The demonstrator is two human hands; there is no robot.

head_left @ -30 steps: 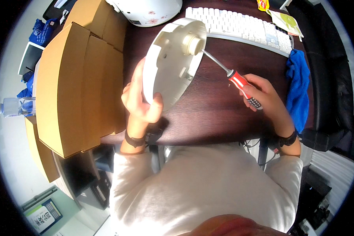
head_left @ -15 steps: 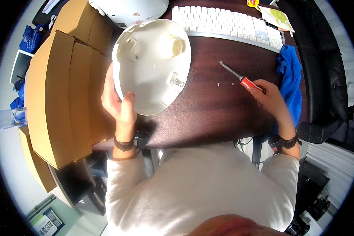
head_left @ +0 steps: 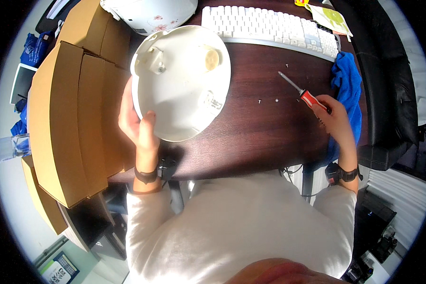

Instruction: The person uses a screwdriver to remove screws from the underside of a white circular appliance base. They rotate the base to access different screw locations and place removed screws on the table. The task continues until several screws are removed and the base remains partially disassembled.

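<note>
Nearest, the left hand (head_left: 138, 124) grips the lower left rim of a round white plastic shell (head_left: 181, 81), thumb hooked over the edge into the hollow inside, the other fingers curled behind the outside wall. The shell is turned open side up toward the camera above the dark brown wooden desk (head_left: 265, 128), showing moulded posts and a pale round disc within.

To the right, the right hand (head_left: 335, 118) lies on the desk with its fingers closed round the handle of a red-handled screwdriver (head_left: 304, 93); the steel shaft sticks out past the fingertips and points up and left. Just beyond its tip, three small screws (head_left: 268, 100) lie loose on the wood.

A blue cloth (head_left: 348, 78) sits just beside the right hand. Large brown cardboard boxes (head_left: 75, 113) stand left of the shell. Farther back lie a white keyboard (head_left: 270, 26) and a white rounded appliance body (head_left: 149, 14).
</note>
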